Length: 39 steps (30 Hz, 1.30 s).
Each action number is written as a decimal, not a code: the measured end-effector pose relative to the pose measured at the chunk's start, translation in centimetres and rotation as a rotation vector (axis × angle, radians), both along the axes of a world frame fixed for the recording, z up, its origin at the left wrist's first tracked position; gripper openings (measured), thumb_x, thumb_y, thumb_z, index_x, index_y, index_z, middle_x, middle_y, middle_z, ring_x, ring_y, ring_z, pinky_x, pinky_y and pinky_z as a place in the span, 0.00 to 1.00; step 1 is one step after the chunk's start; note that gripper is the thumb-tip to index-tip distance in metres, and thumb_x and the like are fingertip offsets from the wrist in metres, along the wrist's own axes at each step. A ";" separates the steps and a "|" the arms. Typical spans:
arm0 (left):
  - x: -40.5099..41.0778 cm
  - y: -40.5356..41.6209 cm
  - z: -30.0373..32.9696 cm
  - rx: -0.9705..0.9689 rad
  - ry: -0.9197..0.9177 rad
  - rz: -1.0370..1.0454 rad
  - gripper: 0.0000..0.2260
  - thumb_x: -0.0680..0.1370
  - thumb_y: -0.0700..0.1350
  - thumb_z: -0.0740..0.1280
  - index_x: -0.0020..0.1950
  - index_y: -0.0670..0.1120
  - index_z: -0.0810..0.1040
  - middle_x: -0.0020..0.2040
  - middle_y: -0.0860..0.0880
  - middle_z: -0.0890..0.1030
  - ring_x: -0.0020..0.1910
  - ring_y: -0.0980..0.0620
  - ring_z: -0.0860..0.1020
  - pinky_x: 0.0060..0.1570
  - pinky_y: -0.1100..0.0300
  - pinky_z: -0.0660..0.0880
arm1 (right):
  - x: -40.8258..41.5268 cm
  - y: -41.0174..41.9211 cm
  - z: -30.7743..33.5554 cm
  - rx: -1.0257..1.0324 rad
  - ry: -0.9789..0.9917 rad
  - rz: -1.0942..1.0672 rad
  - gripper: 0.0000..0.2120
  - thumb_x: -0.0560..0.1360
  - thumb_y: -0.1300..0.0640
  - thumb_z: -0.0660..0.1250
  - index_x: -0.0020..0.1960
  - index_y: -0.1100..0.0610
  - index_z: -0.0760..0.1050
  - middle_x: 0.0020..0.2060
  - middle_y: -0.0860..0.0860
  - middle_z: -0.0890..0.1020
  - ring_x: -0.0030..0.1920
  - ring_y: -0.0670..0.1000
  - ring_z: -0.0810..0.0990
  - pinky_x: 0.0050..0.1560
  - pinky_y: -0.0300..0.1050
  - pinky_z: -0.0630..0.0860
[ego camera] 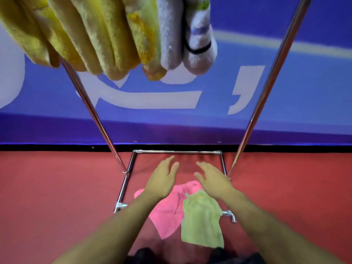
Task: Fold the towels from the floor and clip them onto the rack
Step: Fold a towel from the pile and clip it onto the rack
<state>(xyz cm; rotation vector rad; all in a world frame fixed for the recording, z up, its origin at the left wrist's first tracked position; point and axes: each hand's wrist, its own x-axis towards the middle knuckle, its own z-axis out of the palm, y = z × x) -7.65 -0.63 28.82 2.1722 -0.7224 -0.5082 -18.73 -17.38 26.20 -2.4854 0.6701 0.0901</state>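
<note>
The left hand [162, 180] is hovering empty, fingers straight, above the pink towel [167, 212] lying crumpled on the floor beside the green towel [202, 221]; the right hand [213, 180] likewise. Both towels are looking light and limp; pinching corners seems best.

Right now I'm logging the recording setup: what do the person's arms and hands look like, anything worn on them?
Both arms are bare from the frame's lower edge to the fingertips: no sleeves, gloves, watch, bracelets or rings can be seen on the left hand or the right hand. No cables, markers or straps show either. The picture is slightly blurred, so small details could be missed.
</note>
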 end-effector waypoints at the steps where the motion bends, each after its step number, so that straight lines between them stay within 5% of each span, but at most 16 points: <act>1: 0.1 0.1 -2.0 0.023 0.039 0.014 0.23 0.86 0.53 0.58 0.79 0.46 0.65 0.79 0.49 0.67 0.77 0.52 0.66 0.71 0.64 0.58 | -0.2 -0.1 -2.6 0.016 0.065 0.018 0.25 0.83 0.47 0.58 0.79 0.51 0.62 0.78 0.52 0.66 0.78 0.53 0.64 0.77 0.51 0.62; 5: 0.5 0.5 -10.0 0.131 0.141 0.028 0.23 0.85 0.53 0.58 0.79 0.45 0.65 0.78 0.48 0.69 0.75 0.50 0.69 0.72 0.59 0.62 | -0.8 -0.7 -12.6 0.033 0.316 0.112 0.25 0.83 0.47 0.58 0.79 0.48 0.62 0.77 0.53 0.66 0.76 0.57 0.66 0.74 0.53 0.65; 9: 0.8 0.1 -16.5 0.211 0.259 0.069 0.23 0.86 0.52 0.58 0.79 0.44 0.65 0.78 0.46 0.69 0.75 0.47 0.69 0.73 0.56 0.63 | -1.1 -0.5 -20.1 0.098 0.585 0.188 0.26 0.83 0.45 0.57 0.80 0.40 0.56 0.82 0.54 0.49 0.81 0.58 0.52 0.79 0.56 0.56; 19: -0.5 -0.9 -25.0 0.273 0.460 0.137 0.22 0.86 0.54 0.56 0.78 0.46 0.65 0.76 0.46 0.71 0.73 0.47 0.72 0.65 0.61 0.64 | 0.2 2.0 -30.4 0.247 0.780 0.087 0.27 0.82 0.43 0.60 0.80 0.43 0.60 0.81 0.53 0.34 0.81 0.62 0.38 0.79 0.60 0.53; 24: -0.4 -0.8 -25.3 0.269 0.479 0.156 0.22 0.86 0.53 0.56 0.78 0.46 0.66 0.76 0.47 0.72 0.73 0.48 0.71 0.64 0.62 0.63 | 0.1 0.8 -30.5 0.179 0.630 0.013 0.24 0.83 0.45 0.59 0.75 0.56 0.69 0.77 0.53 0.59 0.75 0.57 0.63 0.71 0.55 0.68; 28: 0.2 -0.9 -23.6 0.238 0.466 0.165 0.21 0.86 0.52 0.58 0.77 0.45 0.67 0.74 0.46 0.73 0.71 0.47 0.73 0.62 0.63 0.64 | -0.1 0.2 -28.5 0.146 0.390 -0.144 0.09 0.78 0.53 0.70 0.54 0.56 0.84 0.58 0.50 0.79 0.59 0.55 0.80 0.56 0.48 0.77; 30: 0.8 -1.0 -22.4 0.219 0.433 0.153 0.20 0.86 0.50 0.59 0.76 0.45 0.68 0.73 0.46 0.74 0.70 0.47 0.74 0.62 0.63 0.65 | -0.3 0.0 -26.5 0.110 0.295 -0.190 0.04 0.76 0.56 0.72 0.50 0.55 0.84 0.54 0.50 0.82 0.56 0.55 0.81 0.53 0.47 0.76; 35: 1.2 -1.4 -17.7 0.169 0.362 0.104 0.19 0.85 0.48 0.61 0.74 0.43 0.71 0.70 0.45 0.77 0.67 0.48 0.76 0.61 0.64 0.66 | -0.2 -0.7 -19.0 0.188 0.184 -0.199 0.14 0.74 0.58 0.74 0.60 0.52 0.81 0.52 0.51 0.85 0.55 0.54 0.82 0.55 0.45 0.77; 37: 0.8 -1.3 -15.1 0.146 0.346 0.083 0.18 0.85 0.48 0.62 0.73 0.43 0.73 0.69 0.46 0.78 0.65 0.49 0.77 0.60 0.64 0.67 | -0.2 -1.0 -15.2 0.217 0.182 -0.174 0.05 0.73 0.55 0.75 0.48 0.47 0.83 0.43 0.46 0.84 0.49 0.51 0.83 0.52 0.43 0.78; 39: 0.2 -1.0 -12.4 0.116 0.325 0.059 0.17 0.84 0.49 0.63 0.71 0.44 0.74 0.67 0.45 0.80 0.63 0.49 0.78 0.59 0.63 0.69 | -0.6 -1.0 -11.0 0.214 0.099 -0.099 0.07 0.72 0.54 0.75 0.39 0.44 0.80 0.37 0.41 0.81 0.43 0.46 0.81 0.48 0.43 0.77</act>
